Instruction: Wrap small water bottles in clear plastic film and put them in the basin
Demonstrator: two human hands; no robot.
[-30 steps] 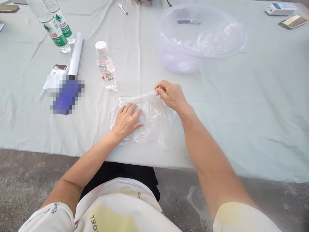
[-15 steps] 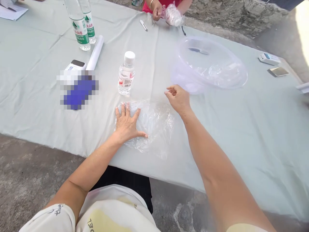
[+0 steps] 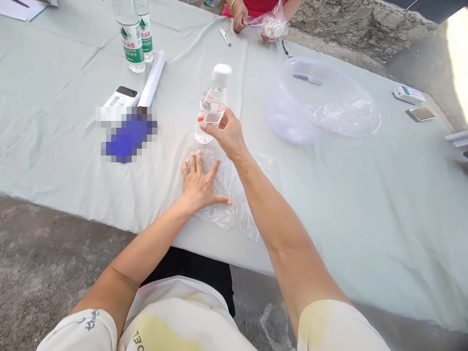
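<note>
My left hand lies flat with spread fingers on a crumpled sheet of clear plastic film, pressing it against the cloth. Just beyond the film, my right hand is wrapped round the lower part of a small clear bottle with a white cap and a red-and-white label. The bottle leans slightly to the right. Whether its base still touches the table cannot be made out. Part of the film is hidden under my left hand and behind my right forearm.
A translucent purple basin with clear plastic and a knife inside stands right of the bottle. Two water bottles, a white roll and a blurred blue item lie left. Across the table, another person's hands handle plastic-wrapped stuff.
My right hand has moved left from beside the basin and taken hold of the small bottle, which is now tilted. My left hand stays on the film. The other person's wrap is stretched out.
</note>
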